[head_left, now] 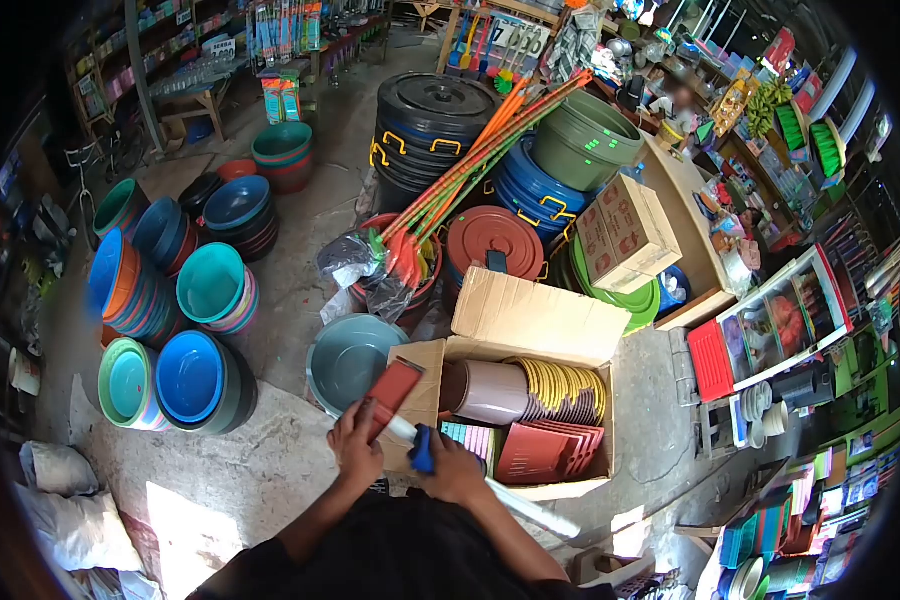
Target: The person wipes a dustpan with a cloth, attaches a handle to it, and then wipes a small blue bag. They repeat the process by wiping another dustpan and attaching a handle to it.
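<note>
My left hand [355,448] grips a flat reddish-brown plastic piece [398,386], which tilts up over the left flap of an open cardboard box [540,315]. Close to its lower end, my right hand [456,472] is closed round a white pole [535,512] with a blue grip [422,452]. The pole slants down to the right, past the box's front edge. Inside the box lie stacked brown pots [485,390], yellow-rimmed pots [560,385] and several red plastic panels [545,450]. A grey basin [355,355] stands just beyond my left hand.
Stacks of basins [192,375] stand on the concrete floor at left. Behind the box are a lidded red bin [495,240], black tubs [435,125], long-handled brooms [470,175] and a closed carton [625,235]. A red-and-white display case [770,320] is at right. A person sits far back.
</note>
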`<state>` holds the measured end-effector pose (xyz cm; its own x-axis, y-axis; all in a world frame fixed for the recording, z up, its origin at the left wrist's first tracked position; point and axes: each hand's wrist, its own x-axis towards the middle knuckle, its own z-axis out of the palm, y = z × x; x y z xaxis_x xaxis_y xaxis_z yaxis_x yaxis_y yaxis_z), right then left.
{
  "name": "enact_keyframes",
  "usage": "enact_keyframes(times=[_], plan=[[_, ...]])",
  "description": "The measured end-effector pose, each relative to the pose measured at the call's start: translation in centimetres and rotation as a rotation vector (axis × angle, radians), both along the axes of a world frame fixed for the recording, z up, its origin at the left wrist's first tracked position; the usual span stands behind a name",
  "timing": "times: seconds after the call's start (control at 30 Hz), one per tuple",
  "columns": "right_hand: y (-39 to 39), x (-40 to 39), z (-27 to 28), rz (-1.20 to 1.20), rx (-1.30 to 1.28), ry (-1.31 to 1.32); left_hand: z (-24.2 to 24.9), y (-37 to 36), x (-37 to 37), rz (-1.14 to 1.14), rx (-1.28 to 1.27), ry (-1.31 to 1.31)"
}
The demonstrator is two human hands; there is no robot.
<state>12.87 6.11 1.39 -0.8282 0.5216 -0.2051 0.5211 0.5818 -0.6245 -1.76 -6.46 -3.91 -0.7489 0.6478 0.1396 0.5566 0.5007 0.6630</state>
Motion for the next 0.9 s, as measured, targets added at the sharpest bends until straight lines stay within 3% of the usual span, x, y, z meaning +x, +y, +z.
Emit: enact_keyframes(times=[0.07,0.1,0.23,0.3,0.33,0.47,0.53,0.57,0.63,0.67,0.9], plan=[[-0.9,-1.2,0.2,0.009,0.243,-0.132,0.8,1.1,1.2,-0.039,-0.026,0.019],[-0.2,-1.2,-0.1,0.005,0.238,-0.123,1.1,1.4,2.0,-0.047,-0.029,0.048],[4.3,-0.7,-1.4,0.048,-0.087,-0.102,1.6,2.4,4.1,-0.134,-0.011,0.056],[7.2,-0.3,-3.6,0.150,-0.652,0.088,2.2,3.2,5.0,-0.187,0.005,0.045],[8.2,-0.4,-0.2,0.151,-0.740,-0.024,2.2,3.6,5.4,-0.186,0.005,0.054],[10.0,-0.6,-3.2,0.242,-0.692,-0.010,2.8,5.2,6.4,-0.142,-0.011,0.077],[10.2,-0.8,-3.9,0.321,-0.434,0.001,2.5,5.8,6.2,-0.127,-0.004,0.082],[9.8,-0.4,-4.2,0.315,-0.440,0.003,2.4,6.2,6.2,-0.105,0.008,0.087],[8.5,0.8,-3.5,0.121,-0.075,0.163,3.2,6.9,6.6,-0.084,0.006,0.099],[8.3,1.5,-2.3,0.068,-0.070,0.020,3.4,7.1,6.8,-0.058,-0.001,0.107],[12.9,14.1,-7.1,0.121,0.147,-0.195,2.6,5.5,2.9,0.209,0.019,0.213]])
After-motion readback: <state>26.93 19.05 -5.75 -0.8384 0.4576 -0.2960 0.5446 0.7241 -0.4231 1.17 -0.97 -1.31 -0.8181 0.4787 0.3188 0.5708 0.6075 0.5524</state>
